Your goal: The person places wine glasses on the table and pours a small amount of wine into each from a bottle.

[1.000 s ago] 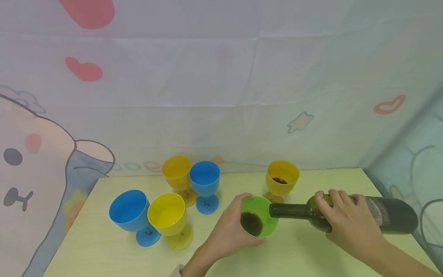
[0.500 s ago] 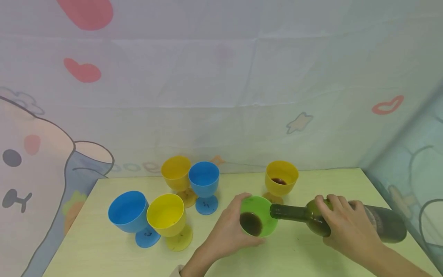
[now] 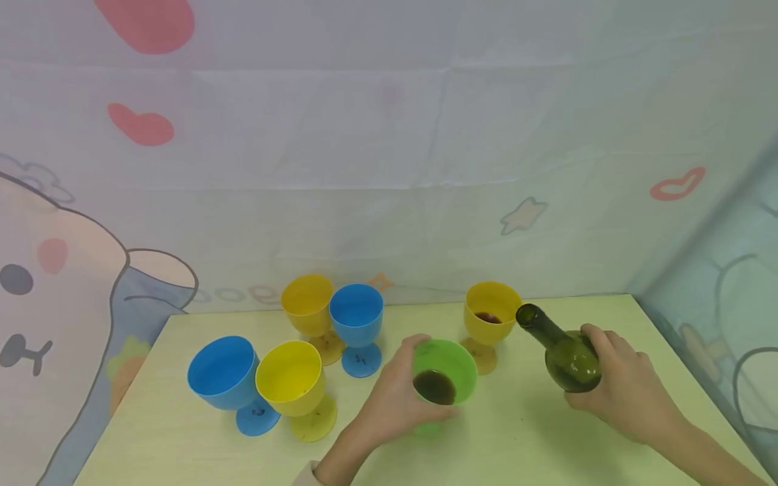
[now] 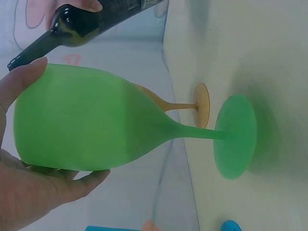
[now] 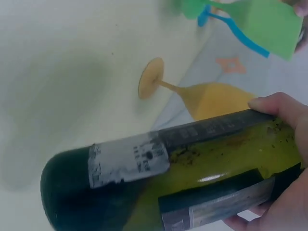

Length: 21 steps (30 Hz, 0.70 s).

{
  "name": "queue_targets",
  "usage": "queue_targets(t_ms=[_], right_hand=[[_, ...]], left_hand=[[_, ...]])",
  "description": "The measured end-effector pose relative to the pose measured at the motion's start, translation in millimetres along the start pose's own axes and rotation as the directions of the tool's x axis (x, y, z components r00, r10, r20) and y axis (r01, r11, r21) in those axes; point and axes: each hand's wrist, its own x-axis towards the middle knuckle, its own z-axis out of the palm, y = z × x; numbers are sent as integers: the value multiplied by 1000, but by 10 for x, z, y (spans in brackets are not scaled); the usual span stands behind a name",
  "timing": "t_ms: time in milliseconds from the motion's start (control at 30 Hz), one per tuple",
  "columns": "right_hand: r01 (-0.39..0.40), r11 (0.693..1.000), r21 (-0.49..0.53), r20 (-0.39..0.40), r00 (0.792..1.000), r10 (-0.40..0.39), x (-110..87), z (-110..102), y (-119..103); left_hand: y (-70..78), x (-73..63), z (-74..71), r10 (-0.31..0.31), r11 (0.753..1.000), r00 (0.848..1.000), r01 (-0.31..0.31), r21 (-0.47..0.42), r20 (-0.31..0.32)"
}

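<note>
With the table [image 3: 182, 439] below, the left hand [image 3: 398, 398] gripping the green goblet [image 4: 96, 120] should hold it level, the right hand [image 3: 632, 388] gripping the bottle [image 3: 570, 358] mouth-up.

two blue goblets [image 3: 223, 374], three yellow goblets [image 3: 293, 378], pale tabletop [image 3: 176, 439], printed cloth backdrop [image 3: 340, 142]

The head view looks forward and down across the table [image 3: 188, 445]; nearer, sideways-turned wrist views share the green goblet [image 4: 94, 120].

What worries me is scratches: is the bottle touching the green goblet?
Apart: the head view shows tabletop between the bottle and the green goblet.
</note>
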Motion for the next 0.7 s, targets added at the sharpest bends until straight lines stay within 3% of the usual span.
queue_targets(t_ms=[167,500,700], right_hand=[[-158,971,181,60,987,149,8,4,99],[-253,937,240,25,967,254,-41,104,194],[-353,899,261,55,935,351,-83,133,271]], left_hand=[[-29,43,11,-6,1000,1000,6,1,-9],[-115,110,104,-7,999,1000,7,37,10],[-130,165,167,17,1000,1000,-17,23,22]])
